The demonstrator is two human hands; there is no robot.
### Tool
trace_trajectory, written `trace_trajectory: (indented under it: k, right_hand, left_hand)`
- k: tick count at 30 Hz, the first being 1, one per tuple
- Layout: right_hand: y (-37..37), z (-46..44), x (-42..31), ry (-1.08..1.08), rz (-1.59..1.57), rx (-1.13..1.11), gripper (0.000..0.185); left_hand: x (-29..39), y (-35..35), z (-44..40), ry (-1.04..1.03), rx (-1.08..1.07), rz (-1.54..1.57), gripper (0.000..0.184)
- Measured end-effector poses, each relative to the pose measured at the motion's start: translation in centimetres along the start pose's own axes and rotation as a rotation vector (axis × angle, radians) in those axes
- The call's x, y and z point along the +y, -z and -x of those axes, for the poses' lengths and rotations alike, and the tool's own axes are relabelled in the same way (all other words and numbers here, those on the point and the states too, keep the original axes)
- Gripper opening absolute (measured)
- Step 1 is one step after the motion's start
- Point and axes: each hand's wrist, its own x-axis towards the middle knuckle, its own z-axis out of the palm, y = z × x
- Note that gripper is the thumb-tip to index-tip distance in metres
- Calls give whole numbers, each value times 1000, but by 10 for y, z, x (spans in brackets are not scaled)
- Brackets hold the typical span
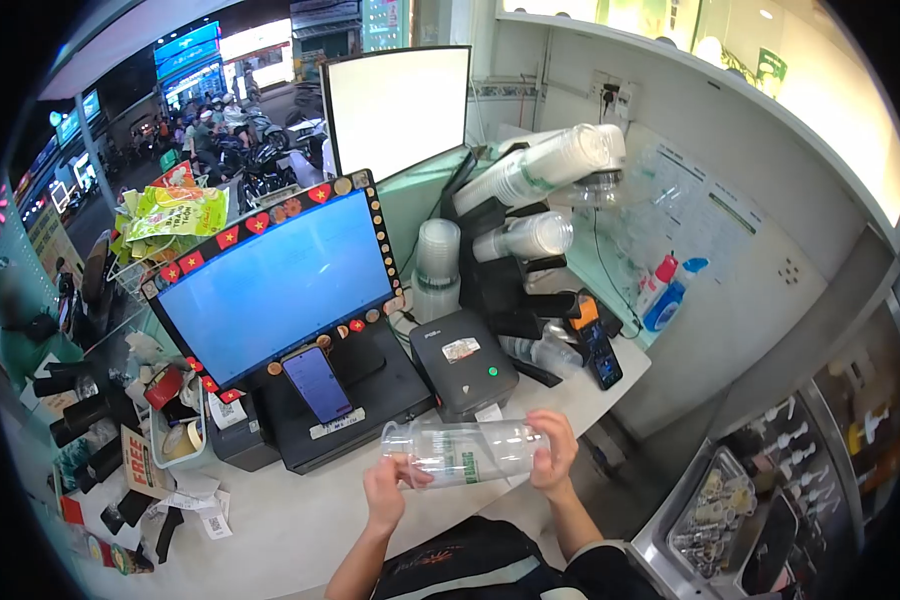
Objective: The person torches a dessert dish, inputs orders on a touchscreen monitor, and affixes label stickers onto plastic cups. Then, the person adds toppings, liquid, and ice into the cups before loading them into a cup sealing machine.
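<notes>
A clear plastic cup (pixel 480 452) with green print lies sideways between my two hands, above the front of the white counter. Whether it is one cup or a few nested together, I cannot tell. My left hand (pixel 384 490) grips its left end near the rim, with fingers partly seen through the plastic. At the opposite end, my right hand (pixel 555 452) is closed around the cup, thumb toward me. Just beyond the cup sits a black receipt printer (pixel 462 365) with a green light.
Behind the printer stand cup stacks (pixel 437 255) and black tube holders (pixel 520 295). A sticker-framed monitor (pixel 280 290) and a phone (pixel 316 384) are at left-centre. Receipts (pixel 208 503) and a white basket (pixel 182 445) lie left. A handheld terminal (pixel 599 350) rests right; a steel sink tray (pixel 715 510) is lower right.
</notes>
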Motion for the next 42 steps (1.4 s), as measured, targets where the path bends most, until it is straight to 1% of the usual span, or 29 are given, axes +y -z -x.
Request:
trace_trajectory:
  k: [1, 3, 4, 6, 7, 9, 10, 11, 12, 14, 16, 19, 22, 25, 28, 30, 31, 33, 34, 36, 37, 38, 39, 42]
  right_hand:
    - [3, 4, 3, 18, -8, 26, 36]
    - [8, 6, 11, 48, -27, 79, 34]
    - [10, 7, 10, 15, -34, 9, 36]
    - [12, 7, 2, -57, -47, -135, 42]
    - [10, 9, 3, -133, -164, -232, 46]
    - [2, 21, 5, -306, -399, -426, 56]
    - [-1, 28, 4, -348, -437, -419, 57]
    - [-3, 36, 3, -400, -475, -411, 59]
    - [-7, 44, 2, -461, -513, -405, 61]
    - [-16, 58, 0, -381, -495, -261, 61]
    - [-24, 60, -10, -263, -396, -240, 64]
    - [-32, 69, -16, -136, -334, -247, 67]
    - [-33, 82, -12, -422, -655, -382, 74]
    - [-34, 83, -20, -858, -942, -501, 79]
    - [-35, 86, -13, -1023, -1078, -575, 84]
    - [-38, 85, -14, -865, -868, -567, 81]
    - [-40, 85, -14, -785, -765, -563, 79]
    - [-45, 83, -15, -270, -99, -439, 73]
    - [-48, 82, -14, -7, 226, -358, 71]
    - [-50, 80, -12, 230, 234, -390, 59]
    - [-50, 79, -11, 349, 238, -404, 53]
    - [-50, 78, -9, 466, 243, -415, 48]
    - [-52, 79, -4, 426, -7, -436, 41]
    - [-45, 93, 35, -309, -356, -319, 34]
  left_hand:
    - [0, 1, -4, 10, 86, 54, 50]
    - [2, 5, -7, -4, 125, 25, 45]
    - [3, 7, -7, -10, 144, 8, 43]
    - [1, 5, -6, -134, 158, -81, 39]
    - [-1, 4, -3, -188, 166, -126, 38]
    - [-18, 19, -12, -505, 268, -350, 40]
    - [-25, 26, -15, -652, 310, -470, 44]
    - [-22, 20, -19, -584, 422, -337, 52]
    - [-18, 10, -26, -506, 539, -209, 64]
    - [-10, 4, -24, -243, 457, 192, 86]
    - [-6, 1, -17, 25, 247, 511, 98]
    - [-3, 2, -21, 128, -41, 736, 102]
    - [-6, 10, -27, 112, -35, 743, 103]
    - [-6, 11, -26, 135, -57, 696, 105]
    - [-14, 13, -26, 127, -78, 685, 104]
    - [-18, 19, -27, 77, -113, 720, 101]
    - [-18, 21, -28, 109, -33, 651, 98]
    - [-16, 22, -28, 176, 128, 510, 91]
    - [-16, 21, -28, 233, 206, 518, 88]
    - [-17, 18, -27, 344, 363, 537, 81]
    - [-22, 19, -26, 357, 394, 566, 75]
    - [-29, 24, -24, 355, 386, 615, 75]
    - [-36, 34, -22, 356, 371, 664, 75]
    - [-37, 52, -16, 314, 322, 794, 76]
